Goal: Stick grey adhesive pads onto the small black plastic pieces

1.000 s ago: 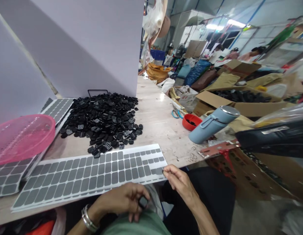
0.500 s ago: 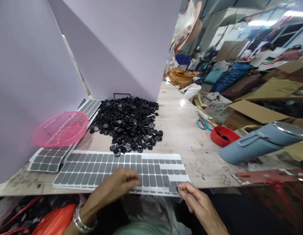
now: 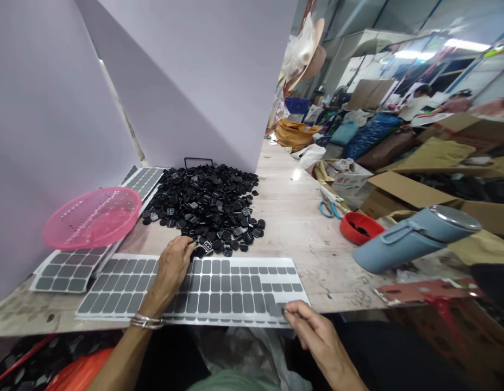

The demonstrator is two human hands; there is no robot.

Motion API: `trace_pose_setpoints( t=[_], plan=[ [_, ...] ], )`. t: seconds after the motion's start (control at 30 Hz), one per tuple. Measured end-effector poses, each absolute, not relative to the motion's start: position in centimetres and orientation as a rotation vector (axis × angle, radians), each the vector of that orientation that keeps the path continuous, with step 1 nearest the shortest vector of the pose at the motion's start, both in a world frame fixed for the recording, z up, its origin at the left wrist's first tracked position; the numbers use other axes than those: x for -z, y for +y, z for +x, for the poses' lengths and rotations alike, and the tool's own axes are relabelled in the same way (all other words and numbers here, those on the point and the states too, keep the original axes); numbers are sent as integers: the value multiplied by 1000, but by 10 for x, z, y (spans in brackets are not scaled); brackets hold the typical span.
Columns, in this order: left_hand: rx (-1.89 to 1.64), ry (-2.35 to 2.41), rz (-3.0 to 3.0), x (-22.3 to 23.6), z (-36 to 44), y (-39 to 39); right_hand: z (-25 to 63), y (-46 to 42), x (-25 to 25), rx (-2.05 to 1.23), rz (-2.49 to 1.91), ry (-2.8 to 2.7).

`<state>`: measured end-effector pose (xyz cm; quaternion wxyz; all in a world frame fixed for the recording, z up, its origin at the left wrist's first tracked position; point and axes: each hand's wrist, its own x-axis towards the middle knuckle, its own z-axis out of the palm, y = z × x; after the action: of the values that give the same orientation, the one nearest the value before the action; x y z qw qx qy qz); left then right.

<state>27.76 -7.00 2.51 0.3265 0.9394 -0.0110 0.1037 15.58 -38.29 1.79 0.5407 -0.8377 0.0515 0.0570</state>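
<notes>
A white sheet of grey rectangular stickers (image 3: 219,288) lies along the table's near edge. My left hand (image 3: 172,266) reaches across it, fingers curled down onto the near edge of a heap of small black plastic pieces (image 3: 207,203); whether it grips one is hidden. My right hand (image 3: 313,334) sits at the sheet's lower right corner, thumb and forefinger pinched on a grey sticker there. A silver bangle circles my left wrist.
A pink perforated basket (image 3: 93,217) rests on more sticker sheets (image 3: 68,269) at the left. White boards (image 3: 174,81) wall the back. To the right lie a red dish (image 3: 360,228), blue scissors (image 3: 331,209), a tipped blue flask (image 3: 415,239) and cardboard boxes (image 3: 402,193). People sit far back.
My left hand has left my lap, crossed the sticker sheet and reached the black pile. My right hand stays at the sheet's corner. The view has swung left.
</notes>
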Motion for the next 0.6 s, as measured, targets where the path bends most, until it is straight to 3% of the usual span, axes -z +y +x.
trace_pose_setpoints(
  t=[0.27,0.6],
  plan=[
    [438,18,1292,-28,233,-144,160,-338,-23,-259,-1503,-17],
    [655,-50,1092,-25,218,-161,157,-333,-16,-351,-1391,-109]
  ],
)
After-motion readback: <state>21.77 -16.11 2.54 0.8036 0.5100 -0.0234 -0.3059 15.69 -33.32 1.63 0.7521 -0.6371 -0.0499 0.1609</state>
